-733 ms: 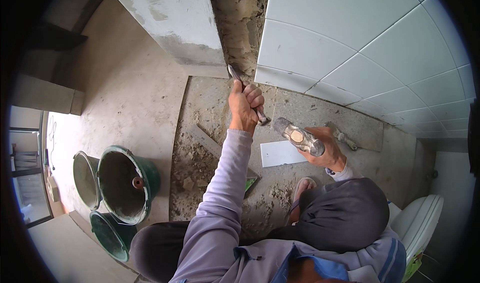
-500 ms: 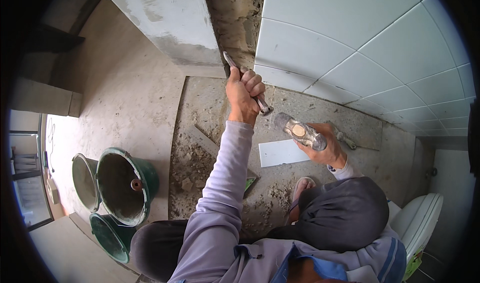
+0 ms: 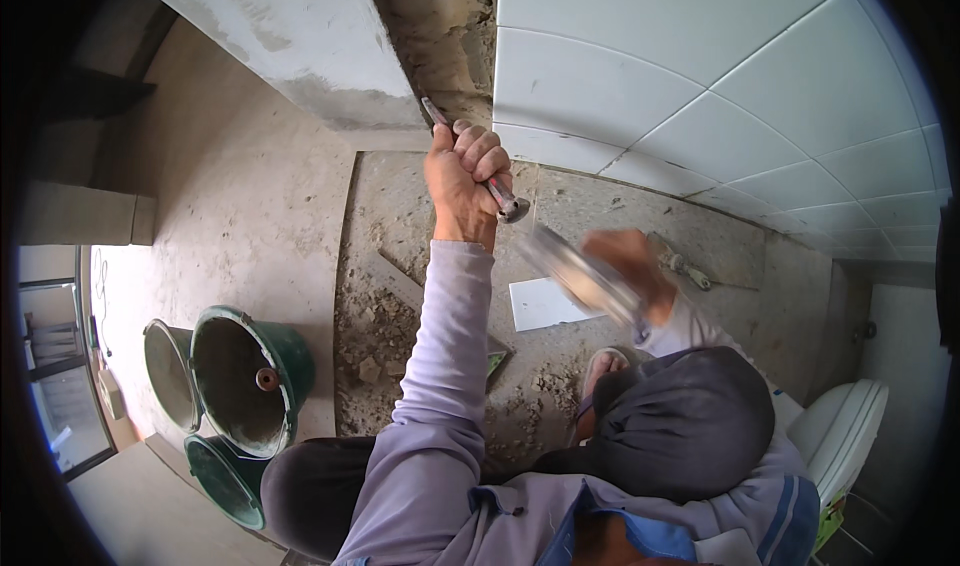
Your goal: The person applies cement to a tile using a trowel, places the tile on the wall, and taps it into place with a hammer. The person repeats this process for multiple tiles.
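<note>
My left hand (image 3: 462,171) is wrapped round a steel chisel (image 3: 512,208). The chisel's tip points up at the edge of the rough, bare strip of wall (image 3: 440,36), between the plastered wall and the white tiles. Its struck end sticks out below my fist. My right hand (image 3: 635,266) grips a hammer (image 3: 585,276), both smeared by motion. The hammer head is just below and right of the chisel's end, with a small gap between them. A loose white tile (image 3: 545,304) lies on the floor under the hammer, partly covered by it.
Green buckets (image 3: 292,366) stand at the left on the floor. Rubble (image 3: 375,356) lies around a flat strip near my left forearm. White wall tiles (image 3: 700,76) rise at the right. A trowel-like tool (image 3: 685,268) lies beyond my right hand; a white toilet (image 3: 845,431) is at lower right.
The hammer has swung and blurred, its head now nearer the chisel's end. My left hand and the chisel appear slightly further left, as does the wall around them.
</note>
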{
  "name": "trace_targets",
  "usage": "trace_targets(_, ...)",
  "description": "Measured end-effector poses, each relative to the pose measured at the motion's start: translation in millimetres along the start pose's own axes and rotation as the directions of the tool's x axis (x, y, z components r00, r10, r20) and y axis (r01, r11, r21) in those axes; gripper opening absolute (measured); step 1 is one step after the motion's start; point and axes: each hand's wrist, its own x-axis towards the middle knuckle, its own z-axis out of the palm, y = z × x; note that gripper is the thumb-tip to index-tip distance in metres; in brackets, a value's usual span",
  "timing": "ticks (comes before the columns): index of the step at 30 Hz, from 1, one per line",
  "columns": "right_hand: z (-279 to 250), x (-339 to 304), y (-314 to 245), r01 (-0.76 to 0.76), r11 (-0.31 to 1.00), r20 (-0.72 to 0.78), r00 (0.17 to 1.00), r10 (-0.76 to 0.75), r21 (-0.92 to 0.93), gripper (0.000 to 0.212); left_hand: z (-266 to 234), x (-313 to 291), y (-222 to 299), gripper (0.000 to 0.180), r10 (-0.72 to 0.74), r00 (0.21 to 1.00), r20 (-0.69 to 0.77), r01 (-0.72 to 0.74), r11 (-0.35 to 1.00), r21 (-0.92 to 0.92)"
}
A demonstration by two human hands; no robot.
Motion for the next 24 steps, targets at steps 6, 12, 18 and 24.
trace_targets(6, -1, -10, -8, -0.095, 0.970, 0.103, 0.992, 0.074, 0.223, 0.018, -18, -17, 27, 0.035, 0.156, 0.980, -0.123, -0.056, 0.810, 0.584)
trace_targets(12, -21, -92, -27, -0.670, 0.739, 0.026, 0.739, 0.673, -0.072, 0.020, -128, -55, 59, 0.027, 0.377, 0.911, 0.165, 0.150, -0.678, 0.720)
trace_targets(18, -27, -225, -34, -0.962, 0.201, 0.049, 0.195, 0.980, -0.185, 0.027, -173, -77, 56, 0.026, 0.264, 0.921, 0.286, 0.128, -0.899, 0.419)
trace_targets(24, -18, -305, -65, -0.988, -0.013, 0.017, -0.016, 1.000, -0.151, 0.031, -167, -87, 55, 0.038, 0.199, 0.912, 0.358, 0.111, -0.962, 0.250)
